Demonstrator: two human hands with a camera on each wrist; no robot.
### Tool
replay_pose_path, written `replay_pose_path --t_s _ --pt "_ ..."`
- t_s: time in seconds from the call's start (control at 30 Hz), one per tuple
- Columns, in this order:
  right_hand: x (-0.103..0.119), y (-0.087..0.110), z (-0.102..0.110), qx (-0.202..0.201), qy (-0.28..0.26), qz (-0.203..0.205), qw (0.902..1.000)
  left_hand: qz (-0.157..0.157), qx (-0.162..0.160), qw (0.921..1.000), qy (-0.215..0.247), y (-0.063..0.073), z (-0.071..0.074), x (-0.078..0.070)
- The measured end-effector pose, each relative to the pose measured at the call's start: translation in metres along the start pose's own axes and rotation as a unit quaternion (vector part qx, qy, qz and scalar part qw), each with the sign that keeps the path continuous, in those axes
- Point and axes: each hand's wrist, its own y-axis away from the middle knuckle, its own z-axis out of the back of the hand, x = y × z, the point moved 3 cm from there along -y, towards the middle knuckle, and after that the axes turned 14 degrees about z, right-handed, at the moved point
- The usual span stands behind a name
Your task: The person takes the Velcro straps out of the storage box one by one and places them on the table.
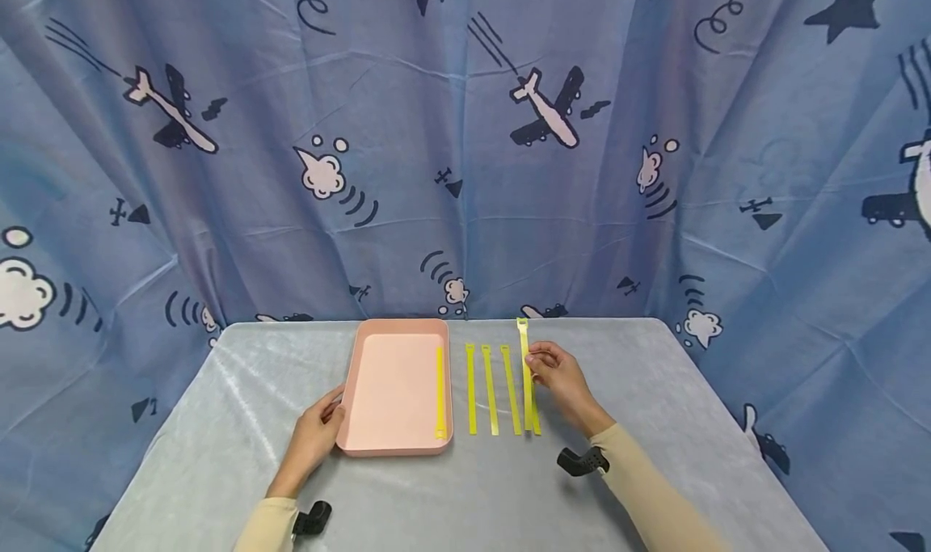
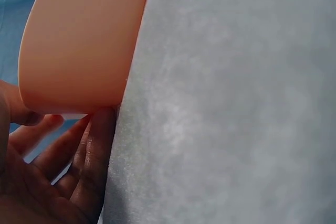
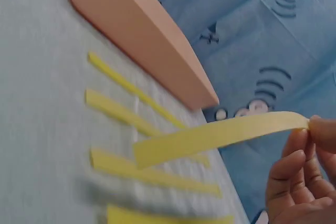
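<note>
My right hand (image 1: 563, 378) pinches a yellow cable tie strap (image 1: 525, 374) between thumb and fingers above the table. In the right wrist view this strap (image 3: 220, 134) bends slightly, its broad free end away from the fingers. Below and beside it, several matching straps (image 1: 490, 390) lie in a row on the cloth; one is partly hidden behind the held strap. A pink rectangular tray (image 1: 393, 390) lies left of the row, with a single yellow strap (image 1: 440, 394) along its right inner side. My left hand (image 1: 311, 435) touches the tray's left wall with extended fingers (image 2: 97, 150).
A grey-white cloth (image 1: 509, 503) covers the table. Behind the table's far edge hangs a blue curtain (image 1: 436, 237) printed with airplanes, clouds and stars. Black wrist cameras (image 1: 313, 518) sit on both forearms.
</note>
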Motion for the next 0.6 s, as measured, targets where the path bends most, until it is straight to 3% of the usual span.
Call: replay_pose_path --t_s 0.27,0.6 --pt "-0.018 -0.001 0.030 -0.003 0.002 -0.043 0.9991 -0.002 -0.001 1.0000 0.006 0.001 0.001 -0.002" --pt "-0.034 -0.007 0.046 -0.006 0.013 -0.065 0.9978 0.002 -0.006 1.0000 0.002 0.000 0.001 -0.001"
